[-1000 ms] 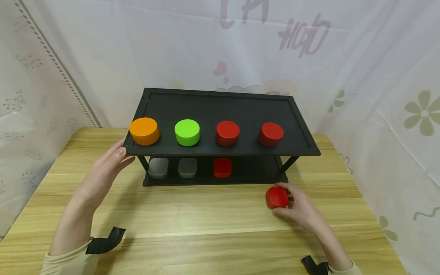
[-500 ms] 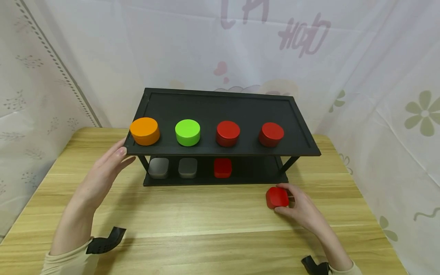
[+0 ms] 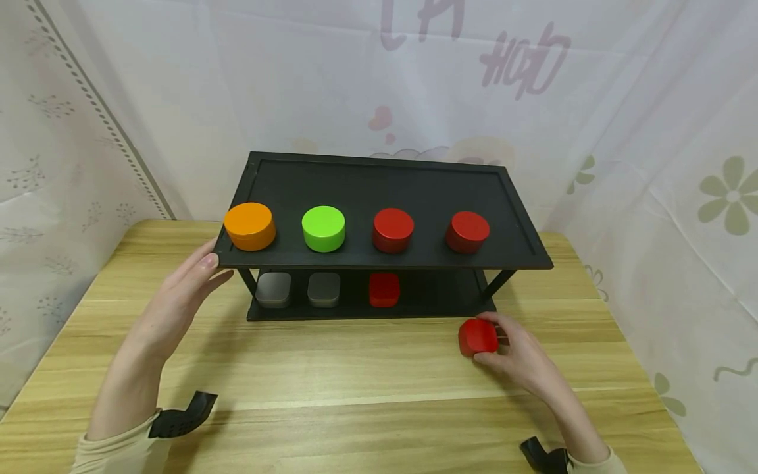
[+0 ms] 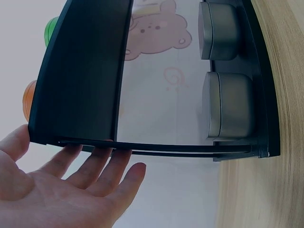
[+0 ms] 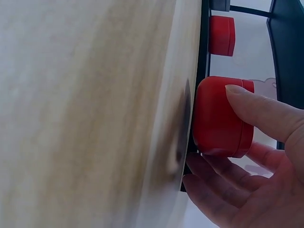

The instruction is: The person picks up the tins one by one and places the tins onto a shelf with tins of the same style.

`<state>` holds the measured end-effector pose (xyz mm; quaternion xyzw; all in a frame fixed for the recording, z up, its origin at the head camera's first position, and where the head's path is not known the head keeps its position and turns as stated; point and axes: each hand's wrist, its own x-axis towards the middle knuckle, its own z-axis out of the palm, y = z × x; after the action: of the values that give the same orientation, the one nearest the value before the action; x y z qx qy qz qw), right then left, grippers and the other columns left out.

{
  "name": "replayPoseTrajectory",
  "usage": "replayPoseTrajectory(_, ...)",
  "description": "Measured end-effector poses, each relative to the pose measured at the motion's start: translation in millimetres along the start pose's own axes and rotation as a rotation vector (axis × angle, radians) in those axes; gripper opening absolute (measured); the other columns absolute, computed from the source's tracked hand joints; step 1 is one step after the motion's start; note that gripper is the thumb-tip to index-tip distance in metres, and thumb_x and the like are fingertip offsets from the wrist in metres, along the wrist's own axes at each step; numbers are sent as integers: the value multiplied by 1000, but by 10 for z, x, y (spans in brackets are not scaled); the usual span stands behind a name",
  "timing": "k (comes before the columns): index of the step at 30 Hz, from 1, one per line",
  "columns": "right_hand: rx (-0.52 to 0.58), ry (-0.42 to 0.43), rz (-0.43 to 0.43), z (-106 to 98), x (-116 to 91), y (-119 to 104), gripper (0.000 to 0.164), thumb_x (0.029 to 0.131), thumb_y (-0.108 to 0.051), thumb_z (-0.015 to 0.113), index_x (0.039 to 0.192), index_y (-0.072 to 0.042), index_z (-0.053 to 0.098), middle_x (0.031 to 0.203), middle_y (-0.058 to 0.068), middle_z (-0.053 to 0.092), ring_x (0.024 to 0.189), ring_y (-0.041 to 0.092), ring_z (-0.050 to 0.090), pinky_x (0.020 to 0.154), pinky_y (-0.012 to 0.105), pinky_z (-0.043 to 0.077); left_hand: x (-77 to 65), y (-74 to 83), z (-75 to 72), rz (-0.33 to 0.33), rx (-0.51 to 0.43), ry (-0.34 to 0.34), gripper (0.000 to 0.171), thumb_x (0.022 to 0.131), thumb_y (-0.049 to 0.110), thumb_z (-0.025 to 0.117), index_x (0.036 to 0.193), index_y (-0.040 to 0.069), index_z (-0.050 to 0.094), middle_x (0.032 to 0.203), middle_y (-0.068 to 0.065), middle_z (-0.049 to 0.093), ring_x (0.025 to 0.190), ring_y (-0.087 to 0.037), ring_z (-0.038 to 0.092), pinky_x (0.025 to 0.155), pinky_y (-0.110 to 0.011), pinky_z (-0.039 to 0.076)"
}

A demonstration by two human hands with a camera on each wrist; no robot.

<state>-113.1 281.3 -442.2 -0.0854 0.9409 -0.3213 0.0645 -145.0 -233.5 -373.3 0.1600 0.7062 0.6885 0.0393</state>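
Note:
My left hand (image 3: 177,296) grips the left front corner of a black two-tier rack (image 3: 379,187), thumb at the corner and fingers along the end of the upper board. My right hand (image 3: 518,352) pinches a red rounded-square tin (image 3: 478,337) just in front of the lower shelf's right end. Close up in the right wrist view, the thumb lies on one side of this lidded tin (image 5: 219,116), with fingers on the other. On the lower shelf stand two grey tins (image 3: 274,290) and another red tin (image 3: 383,290), left of the held one.
Along the front of the upper board stand an orange round tin (image 3: 249,226), a green one (image 3: 323,228) and two red ones (image 3: 393,230). A wooden table (image 3: 331,395) carries the rack. Patterned white cloth (image 3: 284,79) hangs behind and at both sides.
The right hand has shifted the red tin very slightly toward the rack. My left hand keeps its place at the corner, and the other tins have not moved.

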Motion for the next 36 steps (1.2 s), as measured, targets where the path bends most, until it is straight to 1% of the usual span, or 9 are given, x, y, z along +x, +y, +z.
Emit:
replayPoseTrajectory(6, -13, 12, -10, -17, 55, -32, 65, 72, -17, 81, 129, -13, 50, 123, 11, 57, 101, 27, 62, 83, 39, 56, -1, 0, 1, 1, -2, 2, 46, 104, 17, 28, 149, 11, 28, 153, 2, 32, 133, 2, 36, 102, -10, 35)
replayPoseTrajectory(11, -30, 20, -16, -41, 115, -70, 65, 72, -17, 81, 129, -14, 50, 123, 11, 57, 101, 28, 63, 83, 41, 56, -5, 1, 3, -2, -3, 5, 46, 104, 18, 29, 149, 12, 27, 154, 2, 31, 133, 2, 35, 102, -10, 35)
replayPoseTrajectory(18, -25, 19, -22, -65, 188, -111, 63, 73, -18, 80, 129, -12, 50, 123, 11, 56, 101, 27, 62, 83, 40, 56, -9, 4, 2, -8, 5, 5, 46, 104, 18, 29, 149, 12, 28, 153, 2, 31, 133, 2, 36, 102, -9, 35)
replayPoseTrajectory(22, -6, 17, -26, -74, 238, -130, 63, 74, -19, 80, 129, -13, 50, 124, 11, 56, 101, 27, 62, 83, 41, 56, -13, 9, -2, -11, 7, 7, 46, 104, 18, 29, 149, 12, 28, 153, 2, 32, 132, 3, 36, 101, -9, 35)
replayPoseTrajectory(27, -9, 18, -47, -82, 311, -141, 62, 75, -21, 80, 129, -15, 50, 123, 8, 57, 99, 24, 62, 83, 39, 55, -19, 14, -5, -18, 12, 7, 46, 104, 19, 29, 149, 13, 28, 153, 2, 32, 132, 3, 37, 101, -9, 35)
replayPoseTrajectory(29, -20, 22, -53, -82, 343, -146, 62, 75, -22, 80, 129, -15, 50, 123, 6, 58, 101, 23, 60, 85, 39, 53, -22, 17, -5, -20, 11, 8, 46, 104, 19, 29, 149, 13, 28, 153, 2, 31, 132, 3, 37, 101, -9, 35)
replayPoseTrajectory(33, -37, 26, -63, -83, 410, -154, 64, 75, -24, 80, 130, -15, 50, 127, 7, 56, 107, 24, 56, 89, 41, 49, -27, 21, -3, -24, 13, 7, 46, 104, 20, 29, 149, 13, 27, 154, 2, 30, 132, 3, 36, 101, -9, 35)
replayPoseTrajectory(36, -39, 24, -65, -81, 457, -158, 64, 74, -24, 80, 131, -14, 51, 128, 9, 56, 109, 25, 56, 90, 43, 49, -32, 25, -1, -30, 15, 7, 46, 104, 21, 29, 149, 14, 27, 154, 1, 29, 132, 3, 36, 100, -9, 34)
